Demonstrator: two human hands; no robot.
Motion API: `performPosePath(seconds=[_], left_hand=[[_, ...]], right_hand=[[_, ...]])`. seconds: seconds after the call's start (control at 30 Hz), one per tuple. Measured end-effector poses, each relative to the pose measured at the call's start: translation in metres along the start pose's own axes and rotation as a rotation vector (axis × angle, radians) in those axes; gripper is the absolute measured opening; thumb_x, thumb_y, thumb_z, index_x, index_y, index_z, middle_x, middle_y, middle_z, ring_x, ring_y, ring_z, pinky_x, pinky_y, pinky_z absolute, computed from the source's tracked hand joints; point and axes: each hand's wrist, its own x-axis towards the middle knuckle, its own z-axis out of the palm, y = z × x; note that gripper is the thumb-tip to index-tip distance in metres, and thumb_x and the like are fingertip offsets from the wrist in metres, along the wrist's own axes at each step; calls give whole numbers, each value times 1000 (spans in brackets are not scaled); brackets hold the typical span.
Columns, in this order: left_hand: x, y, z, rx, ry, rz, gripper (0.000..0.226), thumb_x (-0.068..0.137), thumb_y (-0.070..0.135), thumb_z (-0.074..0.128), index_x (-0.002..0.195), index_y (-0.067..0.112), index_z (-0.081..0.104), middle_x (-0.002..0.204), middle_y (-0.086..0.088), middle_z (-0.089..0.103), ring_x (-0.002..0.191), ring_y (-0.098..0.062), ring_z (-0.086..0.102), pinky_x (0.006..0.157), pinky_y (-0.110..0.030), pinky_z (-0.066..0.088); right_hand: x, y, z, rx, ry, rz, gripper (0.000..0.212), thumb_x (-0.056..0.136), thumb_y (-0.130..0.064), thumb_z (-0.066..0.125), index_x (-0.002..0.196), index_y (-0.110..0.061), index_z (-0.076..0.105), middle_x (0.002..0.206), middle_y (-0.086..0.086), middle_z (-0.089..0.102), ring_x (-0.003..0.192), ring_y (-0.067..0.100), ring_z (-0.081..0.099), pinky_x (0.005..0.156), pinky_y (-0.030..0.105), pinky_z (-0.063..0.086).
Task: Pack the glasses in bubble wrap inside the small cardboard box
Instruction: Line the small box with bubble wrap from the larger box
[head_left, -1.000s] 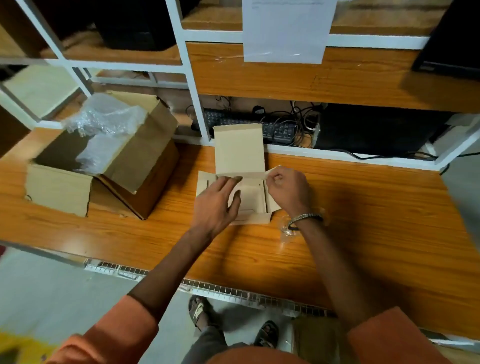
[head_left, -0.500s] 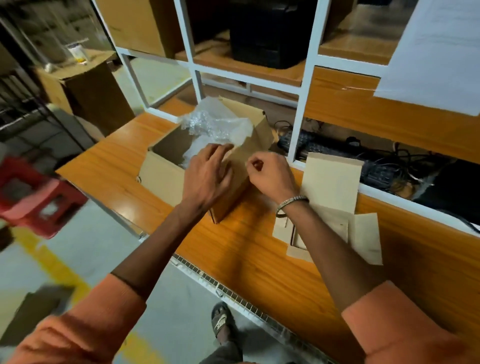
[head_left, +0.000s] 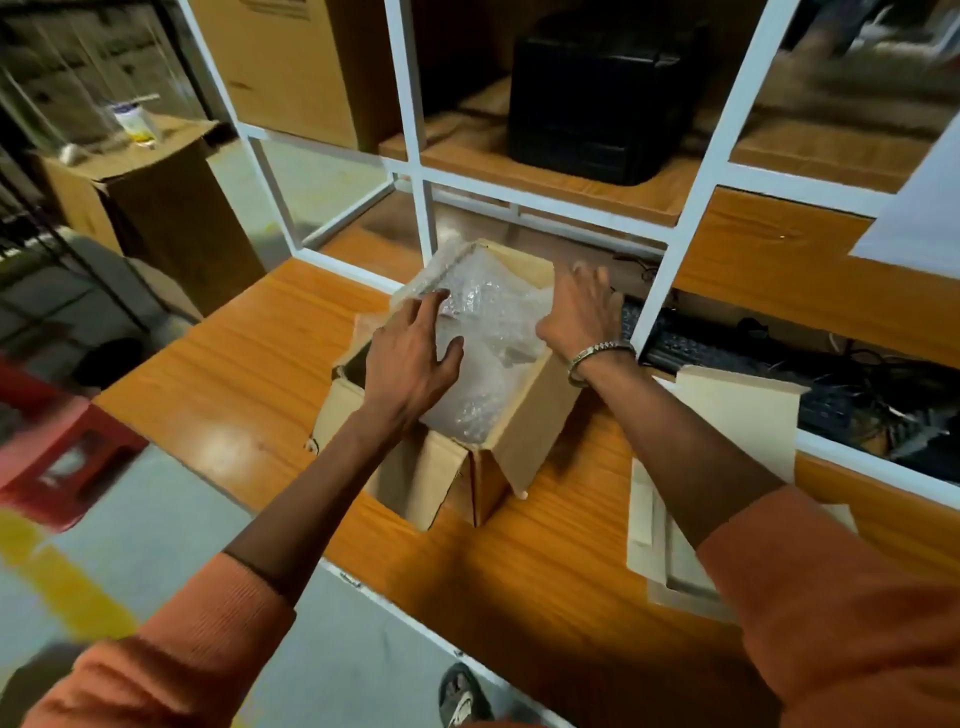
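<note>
1. Now both hands reach into the big carton (head_left: 519, 415) at the bench's (head_left: 234, 374) far left, where the bubble wrap (head_left: 483, 332) lies heaped.
2. Left hand (head_left: 410, 358), fingers spread and holding nothing, rests on the wrap's near-left side; right hand (head_left: 582, 312), fingers also wide, stands at its right edge.
3. Wrap lies between the hands, equally near both.
4. Small cardboard box (head_left: 727, 415) waits open, near right.

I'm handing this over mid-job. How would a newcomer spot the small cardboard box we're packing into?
Start at the orange wooden bench under the white shelving frame. To the right of the big brown carton stuffed with bubble wrap, find the small cardboard box lying partly under the right forearm. It is paler, flat and shallow, with its lid flap standing upright, and no wrap shows in it.
</note>
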Motion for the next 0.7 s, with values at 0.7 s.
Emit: performPosePath(seconds=[0.7], left_hand=[[89,145,32,-549,37,267,23,99,37,59,103,21,76,98,8,76,93,-10,66,85,-38,54]], right_hand=[[-33,186,-101,798,415,339,60,93,-56,70,75,1,67,69,7,64,67,13,53,72,34,47]])
